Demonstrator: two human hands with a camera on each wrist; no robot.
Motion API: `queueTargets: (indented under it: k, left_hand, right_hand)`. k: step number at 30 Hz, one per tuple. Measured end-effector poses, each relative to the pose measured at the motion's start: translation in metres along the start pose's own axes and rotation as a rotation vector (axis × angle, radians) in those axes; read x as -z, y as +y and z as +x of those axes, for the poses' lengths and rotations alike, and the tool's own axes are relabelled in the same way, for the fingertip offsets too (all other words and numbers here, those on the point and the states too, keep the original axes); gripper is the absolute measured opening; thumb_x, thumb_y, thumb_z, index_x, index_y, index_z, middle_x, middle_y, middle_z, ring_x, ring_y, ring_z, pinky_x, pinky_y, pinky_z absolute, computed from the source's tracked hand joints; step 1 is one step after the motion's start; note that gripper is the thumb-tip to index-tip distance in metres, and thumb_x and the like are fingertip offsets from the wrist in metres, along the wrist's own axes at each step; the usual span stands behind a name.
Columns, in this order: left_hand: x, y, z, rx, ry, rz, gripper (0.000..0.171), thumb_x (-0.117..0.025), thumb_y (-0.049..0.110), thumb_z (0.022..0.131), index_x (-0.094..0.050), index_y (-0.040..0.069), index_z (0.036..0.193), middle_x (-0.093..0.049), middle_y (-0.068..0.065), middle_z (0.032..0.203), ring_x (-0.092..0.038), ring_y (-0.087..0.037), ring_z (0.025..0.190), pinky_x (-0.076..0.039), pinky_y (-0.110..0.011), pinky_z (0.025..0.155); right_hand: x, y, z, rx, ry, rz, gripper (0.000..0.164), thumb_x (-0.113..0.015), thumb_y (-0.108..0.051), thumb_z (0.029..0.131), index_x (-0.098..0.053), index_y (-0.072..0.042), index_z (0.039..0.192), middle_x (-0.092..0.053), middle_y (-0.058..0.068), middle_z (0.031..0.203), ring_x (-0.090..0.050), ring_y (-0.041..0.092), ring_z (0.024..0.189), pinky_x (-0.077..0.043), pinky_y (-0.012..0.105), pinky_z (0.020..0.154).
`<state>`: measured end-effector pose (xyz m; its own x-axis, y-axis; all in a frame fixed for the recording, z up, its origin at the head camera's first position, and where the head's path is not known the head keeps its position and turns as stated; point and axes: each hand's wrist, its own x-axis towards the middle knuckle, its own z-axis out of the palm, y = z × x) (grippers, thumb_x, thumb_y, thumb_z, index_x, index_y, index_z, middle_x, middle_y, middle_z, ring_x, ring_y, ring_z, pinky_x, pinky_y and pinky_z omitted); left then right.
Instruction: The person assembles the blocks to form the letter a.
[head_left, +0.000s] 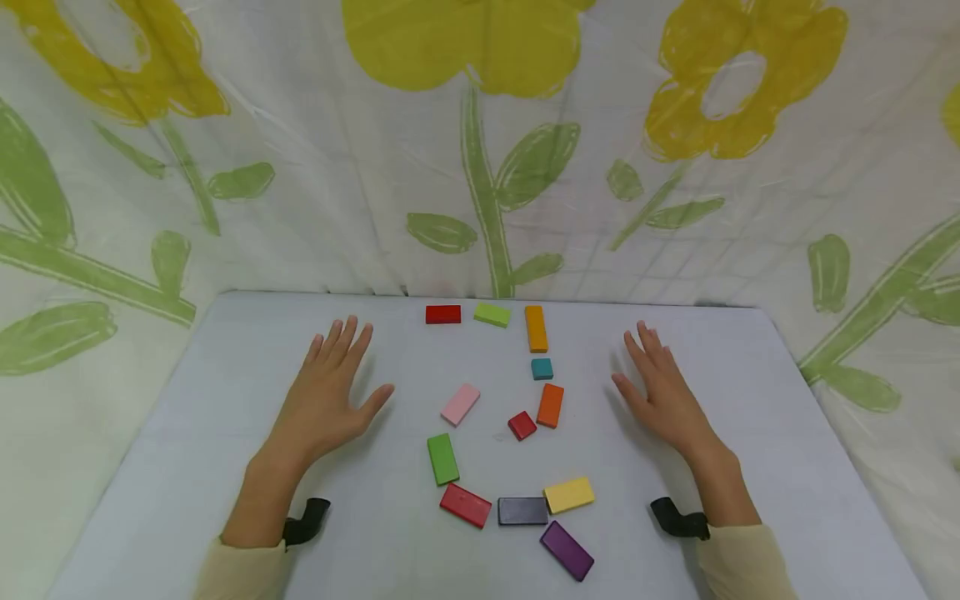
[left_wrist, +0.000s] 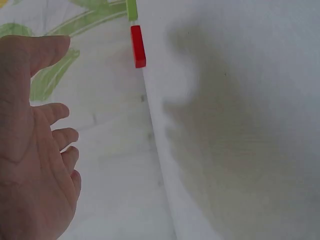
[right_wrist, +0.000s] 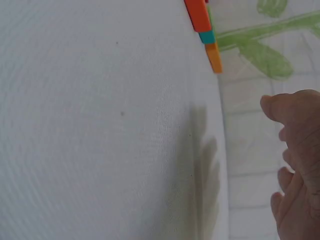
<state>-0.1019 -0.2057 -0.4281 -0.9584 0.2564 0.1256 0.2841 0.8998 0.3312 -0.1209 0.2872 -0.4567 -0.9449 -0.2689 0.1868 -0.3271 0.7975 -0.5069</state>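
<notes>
My left hand (head_left: 322,408) is held over the left part of the white table with its fingers straight and thumb spread, holding nothing. Over the right part, my right hand (head_left: 663,400) has its fingers extended and is likewise empty. Coloured blocks lie between them. The pink block (head_left: 461,405) and green block (head_left: 443,459) are nearest the left hand. Closest to the right hand are the orange block (head_left: 550,406), teal block (head_left: 542,369) and amber block (head_left: 536,329). A small red block (head_left: 522,426) lies beside the orange one. Both wrist views show the hands' shadows on the tabletop.
At the far edge lie a red block (head_left: 443,314) and a lime block (head_left: 492,314). Nearer the front are another red block (head_left: 466,506), a dark grey block (head_left: 522,511), a yellow block (head_left: 569,495) and a purple block (head_left: 567,551). A flower-patterned curtain (head_left: 337,208) hangs behind the table (head_left: 375,550).
</notes>
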Motion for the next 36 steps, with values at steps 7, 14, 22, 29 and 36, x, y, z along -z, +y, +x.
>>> queueTargets:
  k: [7,14,22,29,36]
  left_hand:
    - [-0.002,0.013,0.011,-0.042,-0.022,0.000,0.086,-0.066,0.045,0.101,-0.026,0.009,0.168,-0.022,-0.017,0.177,-0.016,-0.038,0.166,-0.012,-0.056,0.136]
    - [-0.007,0.025,0.027,-0.113,-0.017,-0.031,0.082,-0.068,0.041,0.101,-0.032,0.009,0.167,-0.029,-0.018,0.174,-0.022,-0.038,0.165,-0.018,-0.058,0.135]
    - [-0.002,0.049,0.054,-0.181,-0.025,-0.077,0.073,-0.069,0.035,0.102,-0.040,0.007,0.163,-0.036,-0.016,0.172,-0.029,-0.033,0.163,-0.019,-0.052,0.136]
    - [-0.009,0.074,0.074,-0.238,-0.063,-0.104,0.067,-0.066,0.033,0.105,-0.042,0.005,0.161,-0.043,-0.016,0.168,-0.031,-0.033,0.163,-0.020,-0.050,0.136]
    - [-0.018,0.089,0.085,-0.244,-0.119,-0.119,0.064,-0.062,0.032,0.107,-0.041,0.008,0.162,-0.040,-0.015,0.170,-0.031,-0.033,0.163,-0.027,-0.053,0.133]
  right_hand:
    - [-0.004,-0.005,0.000,0.014,-0.011,0.000,0.068,-0.065,-0.027,0.106,-0.037,-0.003,0.163,-0.022,0.022,0.175,-0.020,0.045,0.163,-0.014,0.058,0.135]
    - [-0.005,-0.024,0.006,0.006,-0.039,-0.005,0.064,-0.067,-0.026,0.105,-0.043,-0.005,0.161,-0.028,0.017,0.175,-0.027,0.041,0.162,-0.033,0.068,0.123]
    - [-0.013,-0.041,0.011,0.028,-0.059,0.002,0.060,-0.068,-0.024,0.104,-0.048,-0.006,0.158,-0.046,0.015,0.164,-0.046,0.038,0.151,-0.044,0.062,0.119]
    - [-0.019,-0.048,0.016,0.084,-0.070,-0.003,0.053,-0.070,-0.019,0.102,-0.056,-0.005,0.152,-0.051,0.017,0.160,-0.050,0.040,0.147,-0.049,0.062,0.115]
    - [-0.023,-0.057,0.025,0.117,-0.100,0.002,0.050,-0.071,-0.021,0.102,-0.060,-0.005,0.148,-0.054,0.016,0.157,-0.054,0.037,0.145,-0.051,0.058,0.114]
